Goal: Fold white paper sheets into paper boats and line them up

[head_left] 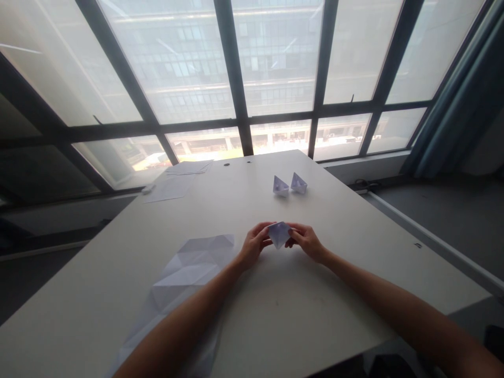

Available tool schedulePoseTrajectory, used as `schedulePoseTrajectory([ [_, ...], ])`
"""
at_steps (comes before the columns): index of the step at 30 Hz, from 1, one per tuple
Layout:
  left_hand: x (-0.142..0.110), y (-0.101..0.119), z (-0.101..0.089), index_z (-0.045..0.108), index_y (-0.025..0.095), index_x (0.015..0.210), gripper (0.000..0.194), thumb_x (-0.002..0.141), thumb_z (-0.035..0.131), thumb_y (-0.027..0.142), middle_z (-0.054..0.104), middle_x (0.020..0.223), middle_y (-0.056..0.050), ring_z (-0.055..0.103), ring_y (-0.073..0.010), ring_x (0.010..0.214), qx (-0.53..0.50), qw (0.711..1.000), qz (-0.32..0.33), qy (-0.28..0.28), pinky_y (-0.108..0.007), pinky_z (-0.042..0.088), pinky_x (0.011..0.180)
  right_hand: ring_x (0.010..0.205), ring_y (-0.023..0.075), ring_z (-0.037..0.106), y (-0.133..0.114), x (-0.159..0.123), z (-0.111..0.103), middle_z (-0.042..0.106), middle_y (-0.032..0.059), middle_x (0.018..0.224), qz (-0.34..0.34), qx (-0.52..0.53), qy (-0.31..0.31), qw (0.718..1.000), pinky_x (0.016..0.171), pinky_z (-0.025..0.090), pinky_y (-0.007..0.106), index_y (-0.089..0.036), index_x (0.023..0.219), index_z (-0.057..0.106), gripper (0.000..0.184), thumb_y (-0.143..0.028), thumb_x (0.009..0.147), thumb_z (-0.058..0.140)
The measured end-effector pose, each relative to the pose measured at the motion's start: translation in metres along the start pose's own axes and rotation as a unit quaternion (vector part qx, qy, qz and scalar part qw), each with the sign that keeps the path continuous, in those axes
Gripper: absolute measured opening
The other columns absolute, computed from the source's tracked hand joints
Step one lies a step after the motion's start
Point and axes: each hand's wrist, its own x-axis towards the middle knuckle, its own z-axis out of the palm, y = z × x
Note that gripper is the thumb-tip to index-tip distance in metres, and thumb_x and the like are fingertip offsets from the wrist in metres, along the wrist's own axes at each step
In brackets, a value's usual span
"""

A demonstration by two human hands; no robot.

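Observation:
Between my two hands is a small piece of folded white paper [279,235], diamond-shaped with its point facing down, held just over the table. My left hand [254,242] pinches its left corner, and my right hand [306,240] grips the right corner with the thumb in front. Beyond my hands, two folded paper boats [281,187] stand side by side on the table. A long creased sheet of white paper [185,278] lies to the left, partly covered by my left forearm.
The white table [354,252] reaches toward a wall of framed windows [275,63]. Flat paper sheets [171,186] lie at its far left, near a small dark round object [226,165]. A blue curtain [452,100] hangs at the right.

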Motion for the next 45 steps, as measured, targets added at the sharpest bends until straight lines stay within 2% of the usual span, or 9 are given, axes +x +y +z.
schedulePoseTrajectory([
  [6, 0.002, 0.002, -0.001, 0.07, 0.015, 0.094, 0.039, 0.081, 0.064, 0.051, 0.056, 0.135, -0.014, 0.064, -0.0255, 0.099, -0.081, 0.997, -0.001, -0.012, -0.038, 0.051, 0.085, 0.065, 0.0164, 0.063, 0.002, 0.0, -0.003, 0.071, 0.0058, 0.081, -0.011, -0.027, 0.003, 1.0, 0.063, 0.053, 0.033, -0.015, 0.118, 0.068, 0.05, -0.046, 0.078, 0.071],
  [10, 0.002, -0.003, 0.0, 0.064, 0.014, 0.085, 0.038, 0.077, 0.07, 0.051, 0.057, 0.133, -0.014, 0.065, -0.0219, 0.094, -0.035, 0.999, -0.009, 0.001, -0.033, 0.051, 0.081, 0.065, 0.0166, 0.062, 0.004, 0.0, -0.005, 0.07, 0.0062, 0.077, -0.029, -0.053, -0.011, 0.998, 0.063, 0.052, 0.032, -0.013, 0.116, 0.069, 0.05, -0.049, 0.081, 0.068],
  [12, 0.002, -0.007, 0.0, 0.061, 0.015, 0.094, 0.041, 0.07, 0.079, 0.044, 0.061, 0.127, -0.014, 0.066, -0.0202, 0.089, 0.019, 1.0, 0.0, 0.007, -0.03, 0.052, 0.075, 0.064, 0.016, 0.061, 0.005, 0.0, -0.006, 0.07, 0.0067, 0.078, -0.038, -0.084, -0.004, 0.996, 0.061, 0.051, 0.03, -0.013, 0.11, 0.072, 0.046, -0.048, 0.081, 0.067],
  [17, 0.0, -0.008, 0.001, 0.042, 0.02, 0.136, 0.084, 0.065, 0.083, 0.04, 0.071, 0.095, -0.009, 0.067, -0.0194, 0.077, 0.079, 0.997, -0.002, -0.008, -0.029, 0.052, 0.068, 0.062, 0.0145, 0.057, 0.005, 0.0, -0.003, 0.067, 0.0043, 0.079, -0.053, -0.137, 0.027, 0.989, 0.057, 0.049, 0.028, -0.014, 0.112, 0.069, 0.041, -0.038, 0.078, 0.07],
  [21, 0.0, -0.005, 0.004, 0.066, 0.011, 0.11, 0.056, 0.066, 0.083, 0.041, 0.07, 0.086, -0.008, 0.066, -0.0197, 0.075, 0.117, 0.991, -0.027, -0.054, -0.029, 0.052, 0.068, 0.061, 0.0136, 0.057, 0.005, 0.001, -0.001, 0.062, -0.0003, 0.074, -0.067, -0.126, 0.038, 0.989, 0.056, 0.049, 0.026, -0.016, 0.124, 0.06, 0.05, -0.033, 0.078, 0.069],
  [24, 0.0, -0.004, 0.005, 0.072, 0.009, 0.093, 0.043, 0.066, 0.082, 0.041, 0.071, 0.081, -0.008, 0.066, -0.0205, 0.074, 0.136, 0.988, -0.043, -0.061, -0.03, 0.053, 0.069, 0.059, 0.0135, 0.058, 0.007, 0.002, -0.002, 0.059, -0.0021, 0.07, -0.066, -0.128, 0.052, 0.988, 0.056, 0.049, 0.026, -0.016, 0.122, 0.059, 0.049, -0.034, 0.077, 0.07],
  [34, -0.002, -0.002, 0.005, 0.072, 0.009, 0.081, 0.037, 0.066, 0.08, 0.041, 0.067, 0.07, -0.004, 0.063, -0.0176, 0.065, 0.205, 0.972, -0.058, -0.098, -0.028, 0.051, 0.062, 0.052, 0.0111, 0.05, 0.01, 0.004, -0.007, 0.061, 0.0007, 0.063, -0.005, -0.116, 0.016, 0.993, 0.047, 0.039, 0.022, -0.014, 0.077, 0.067, 0.034, -0.048, 0.078, 0.069],
  [39, -0.003, 0.0, 0.01, 0.069, 0.009, 0.075, 0.04, 0.074, 0.071, 0.049, 0.061, 0.065, -0.002, 0.056, -0.0139, 0.059, 0.221, 0.97, -0.059, -0.084, -0.023, 0.045, 0.055, 0.052, 0.0108, 0.046, 0.005, 0.001, -0.005, 0.057, -0.0008, 0.059, -0.021, -0.136, 0.001, 0.99, 0.048, 0.036, 0.023, -0.015, 0.07, 0.067, 0.037, -0.051, 0.081, 0.064],
  [45, -0.003, -0.003, 0.008, 0.066, 0.009, 0.069, 0.044, 0.074, 0.07, 0.053, 0.055, 0.059, 0.0, 0.051, -0.0119, 0.054, 0.255, 0.959, -0.06, -0.106, -0.022, 0.038, 0.051, 0.05, 0.0103, 0.041, 0.008, 0.002, -0.001, 0.05, -0.0021, 0.054, -0.015, -0.159, 0.041, 0.986, 0.046, 0.03, 0.023, -0.015, 0.064, 0.06, 0.041, -0.052, 0.083, 0.06],
])
